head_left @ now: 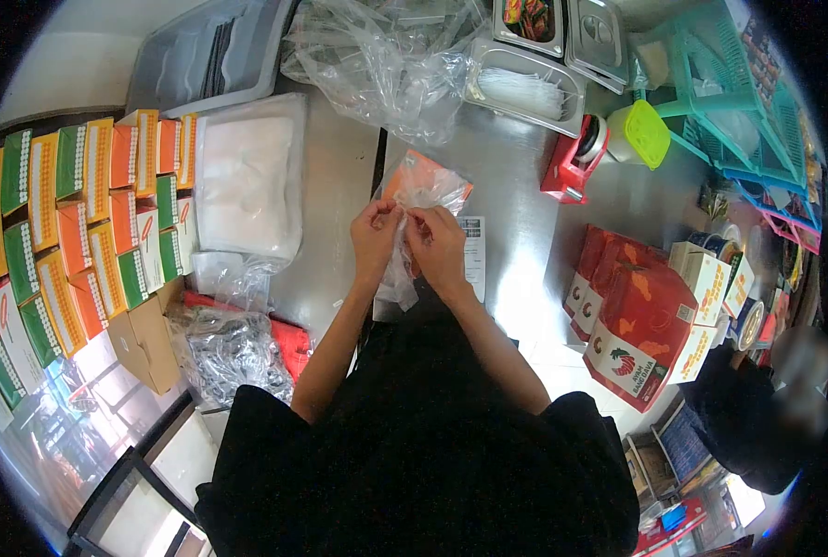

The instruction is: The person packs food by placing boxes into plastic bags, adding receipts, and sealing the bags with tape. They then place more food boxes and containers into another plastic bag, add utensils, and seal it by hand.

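Both hands are close together over the steel counter, pinching the gathered neck of a clear plastic bag (pixel 437 193). My left hand (pixel 374 237) holds the bag from the left side, fingers closed at the bunched plastic. From the right, my right hand (pixel 437 243) grips the same spot with its fingertips. An orange packet or box (pixel 421 171) shows through the bag beyond my fingers. Loose plastic hangs down between my wrists. Beside my right hand lies a white printed slip (pixel 473 255).
Stacked colored boxes (pixel 61 241) stand at left, near a pack of white sheets (pixel 249 176). Plastic bags (pixel 381 65) and steel trays (pixel 525 88) lie at the back. A red tape dispenser (pixel 570 167) and red food boxes (pixel 637 325) are right. Another person (pixel 743 418) is at far right.
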### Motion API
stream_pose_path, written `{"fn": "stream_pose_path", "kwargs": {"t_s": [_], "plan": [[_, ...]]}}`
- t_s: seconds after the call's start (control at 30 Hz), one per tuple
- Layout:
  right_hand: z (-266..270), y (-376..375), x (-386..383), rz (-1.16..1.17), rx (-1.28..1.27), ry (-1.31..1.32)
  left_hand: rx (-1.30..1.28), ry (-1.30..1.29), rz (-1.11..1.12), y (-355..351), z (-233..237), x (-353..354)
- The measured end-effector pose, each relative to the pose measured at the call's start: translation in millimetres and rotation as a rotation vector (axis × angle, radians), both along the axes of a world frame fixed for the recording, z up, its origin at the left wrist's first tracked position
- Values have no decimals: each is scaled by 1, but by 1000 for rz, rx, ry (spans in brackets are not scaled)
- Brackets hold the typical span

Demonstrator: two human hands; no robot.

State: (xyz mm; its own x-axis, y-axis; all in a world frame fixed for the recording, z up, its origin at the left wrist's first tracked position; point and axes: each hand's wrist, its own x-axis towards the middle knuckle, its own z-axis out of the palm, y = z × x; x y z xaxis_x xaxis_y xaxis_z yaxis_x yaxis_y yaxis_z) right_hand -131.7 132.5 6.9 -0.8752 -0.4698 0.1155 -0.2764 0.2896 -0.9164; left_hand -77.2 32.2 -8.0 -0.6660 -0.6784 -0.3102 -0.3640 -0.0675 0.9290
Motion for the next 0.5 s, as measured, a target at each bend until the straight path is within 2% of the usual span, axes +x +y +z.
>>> {"fn": "stream_pose_path", "kwargs": {"t_s": [0.07,0.13,0.2,0.23,0.27,0.3,0.37,0.43,0.5], "plan": [[0,1,1,18,7,-128,-14,21,-11,3,7,-2],[-3,-1,-3,-6,10,-106,-25,40,-24,5,11,-2],[-6,-1,-10,-31,14,-80,-537,30,-276,5,12,-1],[-5,2,-13,14,-57,-194,-531,31,-280,4,12,0],[-4,5,-19,59,-130,-304,-704,62,-362,1,12,0],[-2,11,-28,54,-125,-298,-877,95,-442,-2,13,-1],[3,23,-41,325,41,-134,-946,118,-519,-3,19,-1],[7,27,-45,309,17,-56,-1022,150,-597,-1,19,-5],[12,32,-45,294,-4,17,-1029,192,-534,4,12,-5]]}}
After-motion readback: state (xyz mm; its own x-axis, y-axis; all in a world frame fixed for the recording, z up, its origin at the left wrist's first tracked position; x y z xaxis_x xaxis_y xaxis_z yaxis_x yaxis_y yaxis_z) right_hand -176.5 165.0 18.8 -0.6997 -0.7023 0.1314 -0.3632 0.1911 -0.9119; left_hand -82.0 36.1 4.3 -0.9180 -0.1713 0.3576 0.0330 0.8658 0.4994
